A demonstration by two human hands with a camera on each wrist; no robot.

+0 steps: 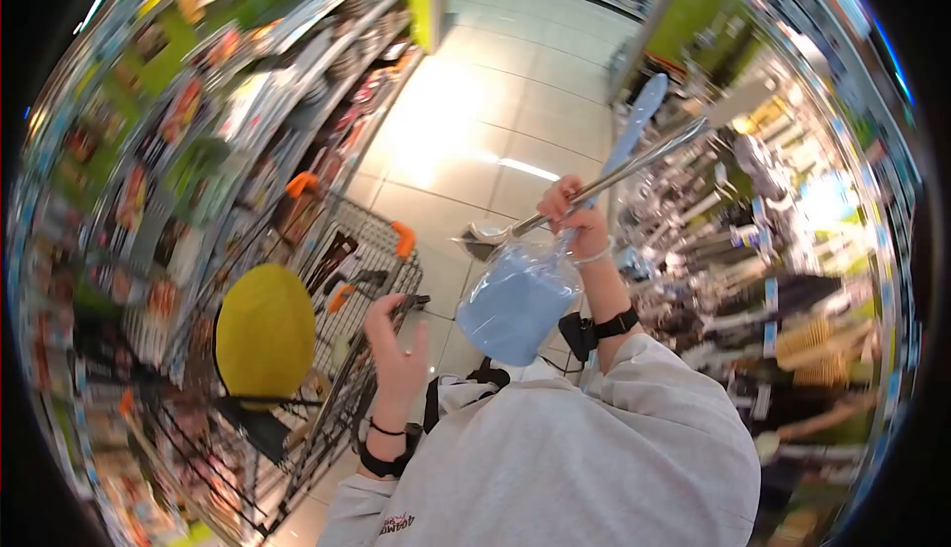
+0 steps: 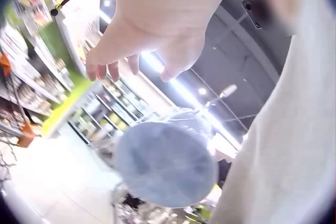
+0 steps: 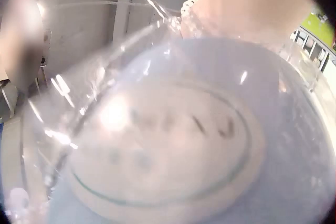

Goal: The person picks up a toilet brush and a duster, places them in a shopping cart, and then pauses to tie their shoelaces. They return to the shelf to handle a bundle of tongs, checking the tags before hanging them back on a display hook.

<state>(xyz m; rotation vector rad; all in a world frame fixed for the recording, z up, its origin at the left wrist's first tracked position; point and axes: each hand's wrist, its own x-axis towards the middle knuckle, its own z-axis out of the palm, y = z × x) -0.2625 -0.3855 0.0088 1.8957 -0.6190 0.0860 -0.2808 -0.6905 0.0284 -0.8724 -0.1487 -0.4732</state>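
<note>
Right hand is clutching a long silver metal utensil plus a rounded pale-blue plastic-wrapped item, prob mid-handling; left hand is hovering empty, fingers loose. Next likely needs steady gripping.

Glossy plastic bag, shiny metal utensil

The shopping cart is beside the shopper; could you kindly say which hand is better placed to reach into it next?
Probably the left hand: it looks empty and is beside the shopping cart. The right hand is farther off, gripping a metal-handled utensil with a plastic-wrapped blue item below.
</note>
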